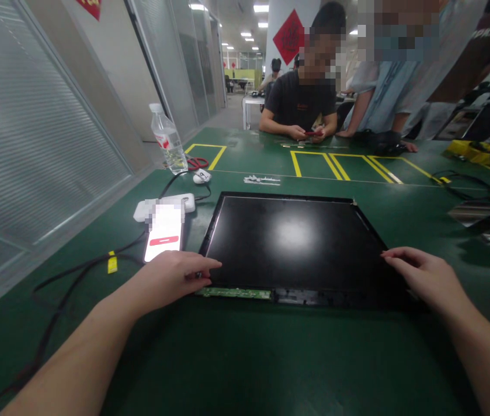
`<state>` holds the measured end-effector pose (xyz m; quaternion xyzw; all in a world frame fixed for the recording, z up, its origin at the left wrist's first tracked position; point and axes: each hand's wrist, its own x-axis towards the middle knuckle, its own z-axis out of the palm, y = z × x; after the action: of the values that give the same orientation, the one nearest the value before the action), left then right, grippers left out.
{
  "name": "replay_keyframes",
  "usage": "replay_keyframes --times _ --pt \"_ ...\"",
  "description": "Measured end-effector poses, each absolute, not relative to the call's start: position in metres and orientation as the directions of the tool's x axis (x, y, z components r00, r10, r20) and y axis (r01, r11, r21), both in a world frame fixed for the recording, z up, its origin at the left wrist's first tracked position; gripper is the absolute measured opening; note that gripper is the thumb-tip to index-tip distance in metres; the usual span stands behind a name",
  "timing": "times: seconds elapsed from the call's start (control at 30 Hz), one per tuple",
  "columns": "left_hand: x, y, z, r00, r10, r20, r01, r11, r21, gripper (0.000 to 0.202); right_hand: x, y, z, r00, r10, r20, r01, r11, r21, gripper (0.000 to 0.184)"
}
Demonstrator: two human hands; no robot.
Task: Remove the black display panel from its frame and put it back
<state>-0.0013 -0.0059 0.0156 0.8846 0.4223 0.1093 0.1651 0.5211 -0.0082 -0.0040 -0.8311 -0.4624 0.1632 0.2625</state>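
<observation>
A black LCD monitor panel (245, 237) lies flat on the green table, its glossy face up and reflecting a bright spot. Along its near edge runs an exposed green circuit board strip (236, 293). My left hand (179, 274) is closed on the panel's near left corner, index finger reaching over the face and the other fingers curled. At the right edge, my right hand (422, 268) grips the frame between thumb and fingers; the underside of that grip is hidden. A lit phone (164, 234) leans on a white box-like object (141, 211) just beyond my left hand.
A water bottle (169, 141), red-handled scissors (198, 163) and a white mouse-like item (202, 177) stand back left. Black cables (71, 283) cross the left side. Pale scraps (262, 180) lie behind the panel. Across the table sits a person (301, 104) holding a phone; others stand right.
</observation>
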Motion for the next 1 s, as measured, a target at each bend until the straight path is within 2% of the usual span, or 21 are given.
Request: replay_keyframes --times 0.27,0.5,0.73,0.9,1.0 --pt "-0.005 -0.004 0.005 0.613 0.786 0.077 0.708 -0.590 0.387 0.039 0.515 -0.012 0.000 0.541 0.837 -0.082 0.640 -0.473 -0.606 0.053" --pt "0.000 -0.007 0.013 0.611 0.788 0.076 0.711 -0.589 0.385 0.036 0.514 -0.011 0.001 0.549 0.831 -0.088 0.620 -0.475 -0.625 0.050" --pt "-0.002 -0.006 0.010 0.611 0.789 0.070 0.717 -0.588 0.373 0.036 0.514 -0.010 0.002 0.548 0.832 -0.087 0.646 -0.488 -0.587 0.052" --pt "-0.002 -0.005 0.011 0.613 0.787 0.076 0.706 -0.588 0.394 0.037 0.518 -0.009 -0.001 0.530 0.846 -0.047 0.671 -0.453 -0.587 0.039" --pt "0.001 -0.006 0.016 0.618 0.784 0.061 0.705 -0.586 0.398 0.036 0.521 -0.009 -0.004 0.535 0.844 -0.029 0.667 -0.444 -0.599 0.038"
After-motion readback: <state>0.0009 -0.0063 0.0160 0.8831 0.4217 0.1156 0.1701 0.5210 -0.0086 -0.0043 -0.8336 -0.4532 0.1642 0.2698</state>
